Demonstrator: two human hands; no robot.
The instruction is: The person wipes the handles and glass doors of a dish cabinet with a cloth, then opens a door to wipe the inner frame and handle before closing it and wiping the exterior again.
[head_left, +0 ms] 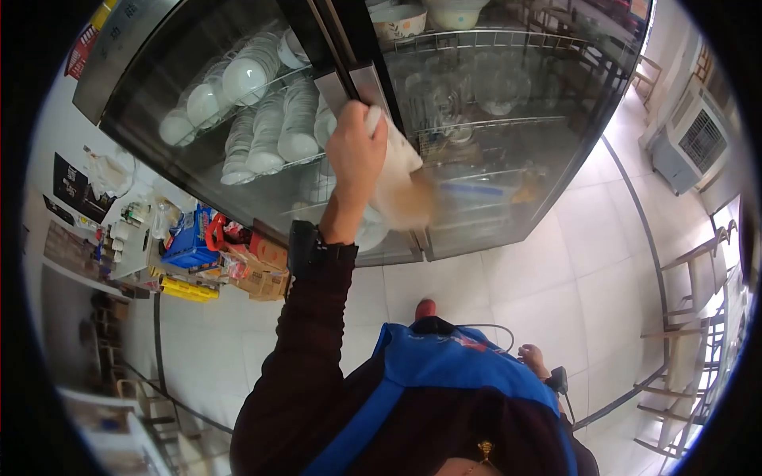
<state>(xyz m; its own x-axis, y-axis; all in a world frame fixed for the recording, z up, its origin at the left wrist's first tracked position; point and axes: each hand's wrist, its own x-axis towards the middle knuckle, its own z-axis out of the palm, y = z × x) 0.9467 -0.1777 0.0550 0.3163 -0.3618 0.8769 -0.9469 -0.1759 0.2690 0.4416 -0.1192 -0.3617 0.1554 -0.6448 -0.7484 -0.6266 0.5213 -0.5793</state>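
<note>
My left hand (357,151) is closed around a white cloth (397,163) at the front of a glass-doored dish cabinet (369,79), beside the metal door handles. The cloth hangs down from my fist, and its lower, brownish end is blurred. Behind the left glass door stand rows of stacked white bowls (298,135) on wire racks. Through the right door I see clear glassware (500,83) and, higher up, a patterned bowl (399,22). Down by my right side, my right hand (534,358) hangs away from the cabinet with loosely parted fingers and nothing visible in it.
At the left are a blue crate (190,238), cardboard boxes (262,274) and a yellow crate (189,289). A grey-white air cooler (689,139) stands at the right, with wooden chairs (698,270) nearer. Pale floor tiles (540,278) lie below the cabinet.
</note>
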